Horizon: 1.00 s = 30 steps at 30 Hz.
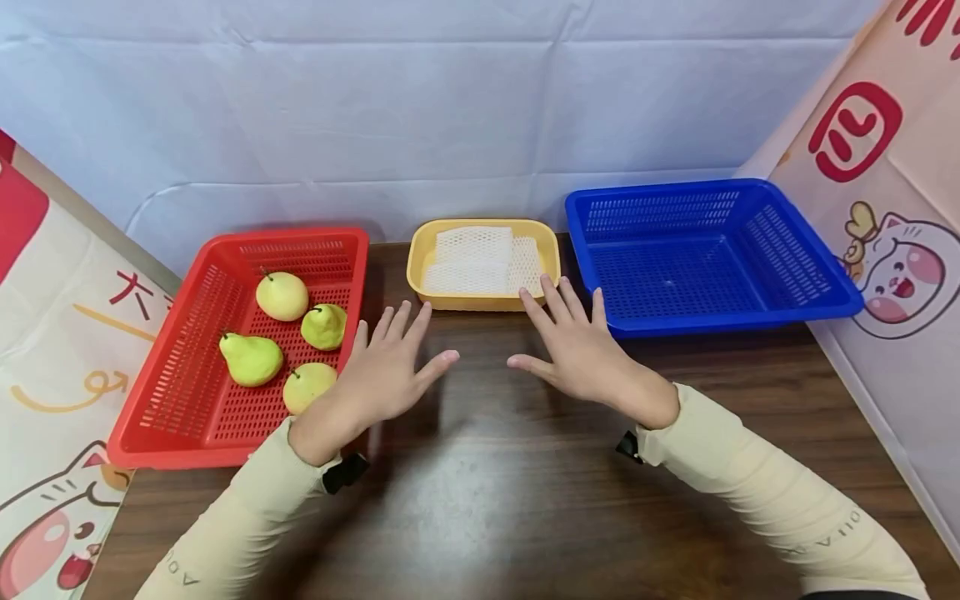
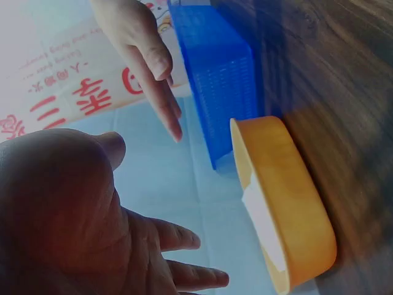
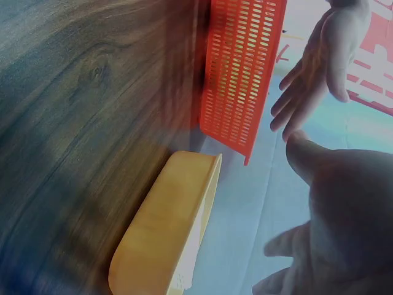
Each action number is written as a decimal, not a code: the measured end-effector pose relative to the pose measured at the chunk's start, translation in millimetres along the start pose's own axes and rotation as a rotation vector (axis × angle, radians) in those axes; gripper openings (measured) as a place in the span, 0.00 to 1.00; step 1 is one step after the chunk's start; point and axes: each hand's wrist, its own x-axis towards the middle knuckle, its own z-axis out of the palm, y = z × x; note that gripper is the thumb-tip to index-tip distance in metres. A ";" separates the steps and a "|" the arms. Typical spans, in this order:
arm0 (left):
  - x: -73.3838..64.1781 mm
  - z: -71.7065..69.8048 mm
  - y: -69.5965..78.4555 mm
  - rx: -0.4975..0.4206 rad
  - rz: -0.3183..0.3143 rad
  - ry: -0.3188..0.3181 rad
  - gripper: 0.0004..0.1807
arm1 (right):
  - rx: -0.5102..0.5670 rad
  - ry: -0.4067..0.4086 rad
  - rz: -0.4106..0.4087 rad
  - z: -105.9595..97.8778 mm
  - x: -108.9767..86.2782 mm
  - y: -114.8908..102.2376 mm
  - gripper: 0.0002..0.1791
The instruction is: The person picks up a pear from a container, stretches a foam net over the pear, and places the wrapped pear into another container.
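My left hand (image 1: 384,372) hovers over the table beside the red basket (image 1: 161,457), fingers spread and holding nothing. Inside that basket lie several yellow-green pears (image 1: 252,360), one partly hidden behind the left wrist. My right hand (image 1: 583,354), also with fingers spread and nothing held, hangs in front of the yellow tray (image 1: 484,305) and the near left corner of the blue basket (image 1: 738,321). White foam net sleeves (image 1: 480,258) lie flat in the yellow tray. Both palms face down in the head view. The left wrist view shows the left palm (image 2: 67,215) close up.
The dark wooden table (image 1: 480,500) stretches in front of the containers. A pale cloth backdrop (image 1: 420,108) rises right behind them, and printed panels (image 1: 900,275) stand at both sides. The blue basket shows only its slotted floor and walls.
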 end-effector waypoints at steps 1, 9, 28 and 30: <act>-1.2 -1.6 -0.3 0.001 0.006 0.004 0.48 | 0.003 0.011 -0.003 -0.4 0.2 0.2 0.51; -14.2 -22.0 -6.8 -0.031 0.090 0.081 0.46 | 0.017 0.167 -0.067 -4.6 0.2 1.0 0.46; -70.9 -89.2 -55.3 -0.098 -0.034 0.131 0.42 | 0.156 0.314 -0.159 -9.8 2.4 -14.7 0.25; -76.8 -91.9 -65.8 -0.107 -0.049 0.136 0.40 | 0.186 0.305 -0.174 -9.0 3.5 -20.8 0.23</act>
